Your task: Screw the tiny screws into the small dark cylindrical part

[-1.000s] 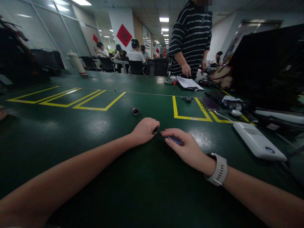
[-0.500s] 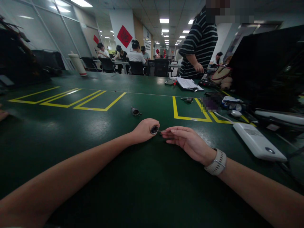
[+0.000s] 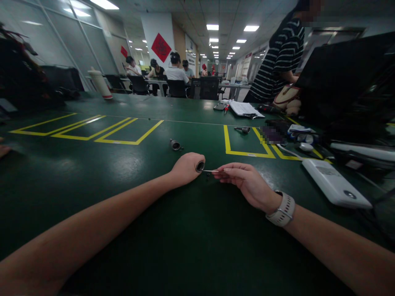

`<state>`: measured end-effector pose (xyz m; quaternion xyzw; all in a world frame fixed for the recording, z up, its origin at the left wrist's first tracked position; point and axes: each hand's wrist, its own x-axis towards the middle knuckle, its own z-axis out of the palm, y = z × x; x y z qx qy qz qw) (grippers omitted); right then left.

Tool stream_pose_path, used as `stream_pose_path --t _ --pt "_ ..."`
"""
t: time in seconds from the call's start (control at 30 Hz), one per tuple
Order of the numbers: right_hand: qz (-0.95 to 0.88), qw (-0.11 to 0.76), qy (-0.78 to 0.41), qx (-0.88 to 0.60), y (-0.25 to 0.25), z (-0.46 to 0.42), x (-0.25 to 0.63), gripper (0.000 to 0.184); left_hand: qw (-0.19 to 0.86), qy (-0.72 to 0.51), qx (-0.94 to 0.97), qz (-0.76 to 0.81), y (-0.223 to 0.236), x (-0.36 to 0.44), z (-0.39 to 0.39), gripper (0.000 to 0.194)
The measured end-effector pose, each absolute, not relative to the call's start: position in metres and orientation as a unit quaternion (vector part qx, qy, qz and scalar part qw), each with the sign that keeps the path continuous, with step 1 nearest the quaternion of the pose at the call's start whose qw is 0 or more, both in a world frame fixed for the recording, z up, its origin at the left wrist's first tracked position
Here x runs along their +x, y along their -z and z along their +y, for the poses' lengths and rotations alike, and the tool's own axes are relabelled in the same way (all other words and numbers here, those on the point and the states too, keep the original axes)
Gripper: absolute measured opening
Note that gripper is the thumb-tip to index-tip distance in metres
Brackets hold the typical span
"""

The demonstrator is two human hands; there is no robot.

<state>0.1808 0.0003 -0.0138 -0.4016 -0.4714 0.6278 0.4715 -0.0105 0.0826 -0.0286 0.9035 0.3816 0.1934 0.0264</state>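
Note:
My left hand (image 3: pixel 187 167) is wrapped round a dark, hollow, cylinder-shaped metal part (image 3: pixel 200 166), whose round opening faces right. Between the thumb and fingers of my right hand (image 3: pixel 239 177) is a thin metal rod (image 3: pixel 211 171), its tip at the rim of that opening. Whether the tip goes inside, I cannot tell. Just below the rod a small dark piece (image 3: pixel 208 174) lies on the green table (image 3: pixel 191 246). Beyond my left hand a second hollow metal part (image 3: pixel 175 144) rests on its side, with small bits (image 3: pixel 181 149) beside it.
Yellow tape outlines (image 3: pixel 249 155) mark the table; a dark metal part (image 3: pixel 242 130) lies within one. A white power bank-like device (image 3: pixel 336 183), a mouse (image 3: pixel 306 146) and cables are at right. A clipboard (image 3: pixel 245 109) and white bottle (image 3: pixel 100 84) stand farther back. A person (image 3: pixel 277 61) leans beyond the table.
The rod and the metal part stay in my hands, which have shifted only slightly. More of the small dark piece shows below the rod. The standing person has moved right and bent forward.

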Motion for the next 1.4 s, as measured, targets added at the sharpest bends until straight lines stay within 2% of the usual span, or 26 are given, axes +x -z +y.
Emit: stream_pose_path --t 0.17,0.27,0.37,0.57,0.73,0.9,1.0,1.23,1.4 --pt "-0.518 0.485 -0.570 -0.413 0.016 -0.002 0.178 0.016 0.021 -0.192 0.903 0.383 0.027 -0.010 0.082 0.007" --pt "-0.576 0.455 -0.528 -0.427 0.017 -0.005 0.176 0.019 0.017 -0.194 0.905 0.379 0.027 -0.010 0.082 0.004" --pt "-0.606 0.425 -0.527 -0.417 0.016 -0.008 0.174 0.024 0.017 -0.196 0.906 0.376 0.028 -0.010 0.082 0.005" --pt "-0.609 0.433 -0.530 -0.400 0.017 -0.009 0.173 0.024 0.026 -0.192 0.908 0.372 0.028 -0.010 0.081 0.005" --pt "-0.663 0.456 -0.415 -0.425 0.015 -0.011 0.176 0.021 0.026 -0.185 0.912 0.366 0.026 -0.008 0.081 0.007" --pt "-0.720 0.415 -0.317 -0.457 0.010 -0.014 0.174 0.022 0.016 -0.175 0.921 0.347 0.025 -0.007 0.079 0.008" --pt "-0.712 0.413 -0.346 -0.451 0.010 -0.011 0.176 0.020 -0.005 -0.172 0.932 0.318 0.026 -0.007 0.079 0.010" --pt "-0.532 0.456 -0.583 -0.412 0.018 0.003 0.184 0.018 0.004 -0.176 0.941 0.290 0.028 -0.009 0.081 0.008" --pt "-0.518 0.467 -0.586 -0.413 0.019 0.002 0.182 0.017 0.009 -0.175 0.946 0.273 0.026 -0.008 0.080 0.007"
